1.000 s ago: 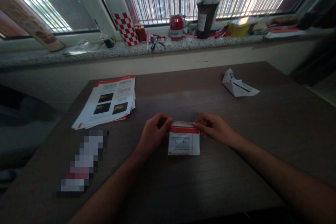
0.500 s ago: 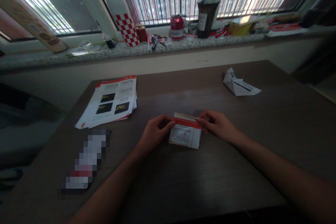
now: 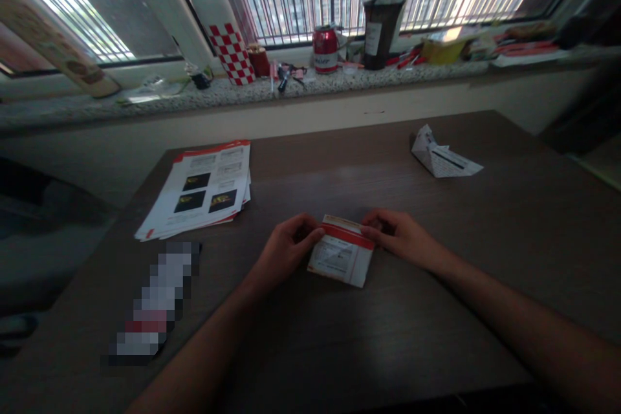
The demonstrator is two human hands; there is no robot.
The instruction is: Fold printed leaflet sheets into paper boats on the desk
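Note:
A small folded sheet of paper [image 3: 339, 255], white with a red band near its far edge, is between my hands over the middle of the table. My left hand [image 3: 291, 242] pinches its upper left corner, with the thumb on top. At the upper right corner, my right hand [image 3: 400, 236] grips the paper between thumb and fingers. The fingertips beneath the paper are partly hidden. Printed text and a picture show on the near face.
On the brown table [image 3: 310, 349] lie a stack of printed sheets [image 3: 204, 187], a blurred-out phone-like object [image 3: 152, 301] and a folded paper figure [image 3: 444, 158]. Along the windowsill [image 3: 310, 85] stand a checkered bottle [image 3: 230, 52], a red can [image 3: 325, 50] and a dark drink cup [image 3: 381, 29].
The folded paper has tilted, its near edge coming slightly closer to me and turning a little. My right hand has shifted slightly nearer and left; both hands keep their hold.

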